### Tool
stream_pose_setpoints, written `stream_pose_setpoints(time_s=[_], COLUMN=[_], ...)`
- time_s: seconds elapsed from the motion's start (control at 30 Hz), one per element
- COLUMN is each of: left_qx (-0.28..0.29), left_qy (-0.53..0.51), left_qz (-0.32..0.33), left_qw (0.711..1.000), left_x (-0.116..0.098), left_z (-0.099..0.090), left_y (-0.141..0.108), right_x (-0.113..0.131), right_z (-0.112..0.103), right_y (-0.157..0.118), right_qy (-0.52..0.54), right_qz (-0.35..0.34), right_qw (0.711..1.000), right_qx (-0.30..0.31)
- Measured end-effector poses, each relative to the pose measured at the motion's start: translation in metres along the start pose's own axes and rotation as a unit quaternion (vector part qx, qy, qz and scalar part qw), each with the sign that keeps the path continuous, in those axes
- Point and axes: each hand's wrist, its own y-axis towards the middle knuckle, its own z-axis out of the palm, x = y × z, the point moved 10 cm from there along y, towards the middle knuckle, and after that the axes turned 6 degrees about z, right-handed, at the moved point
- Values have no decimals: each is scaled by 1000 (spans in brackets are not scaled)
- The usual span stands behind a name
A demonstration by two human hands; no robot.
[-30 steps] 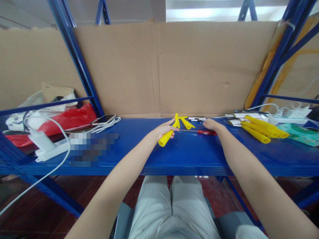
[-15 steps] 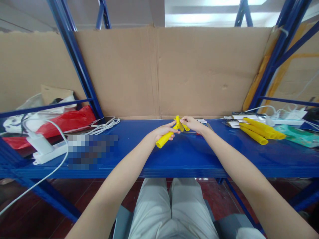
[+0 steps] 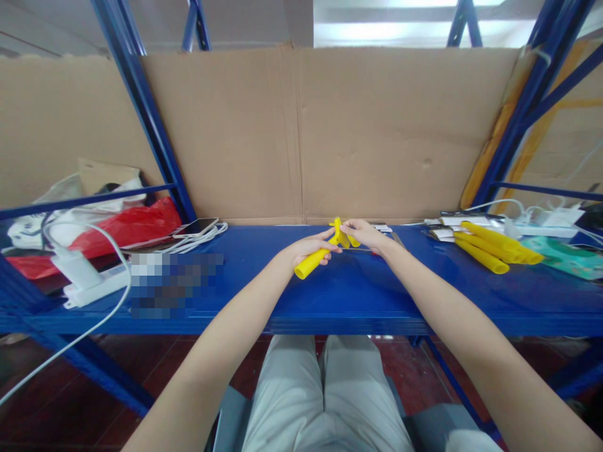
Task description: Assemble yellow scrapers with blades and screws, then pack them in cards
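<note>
My left hand (image 3: 308, 248) is wrapped around a hollow yellow tube (image 3: 308, 266), whose open round end points toward me and down to the left. Past my left fingers, the tube's far end spreads into yellow flaps (image 3: 337, 232). My right hand (image 3: 360, 232) is closed with its fingertips on one of these flaps. Under the right hand lies a thin, straight metal-looking piece with a small red part (image 3: 375, 253); its kind is hard to make out. The right fingers partly hide the flaps.
On the blue table (image 3: 330, 307), several yellow tubes (image 3: 497, 245) lie at the right beside white packets and cables. A white power strip (image 3: 97, 285), a phone (image 3: 196, 227), coiled white cable (image 3: 200, 237) and red bag (image 3: 127, 232) are at the left. Cardboard (image 3: 377, 132) stands behind.
Both hands keep nearly the same place and hold. The far end of the yellow tube has turned very slightly; the view has shifted a little.
</note>
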Motion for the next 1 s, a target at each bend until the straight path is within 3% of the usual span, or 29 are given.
stream_pose_setpoints(time_s=[0.3, 0.47, 0.73, 1.0], left_qx=[9, 0, 35, 35], left_qy=[1, -7, -11, -36], left_qz=[6, 11, 32, 52], left_qw=[1000, 1000, 999, 997], left_x=[-2, -5, -11, -15], left_z=[3, 2, 12, 11], left_y=[-2, -4, -6, -5], right_x=[-7, -8, -14, -5], right_z=[-5, -1, -3, -10], right_y=[4, 5, 11, 10], right_qy=[51, 71, 129, 56], right_qz=[-13, -10, -25, -80], right_qw=[997, 997, 991, 994], right_qx=[-56, -9, 12, -40])
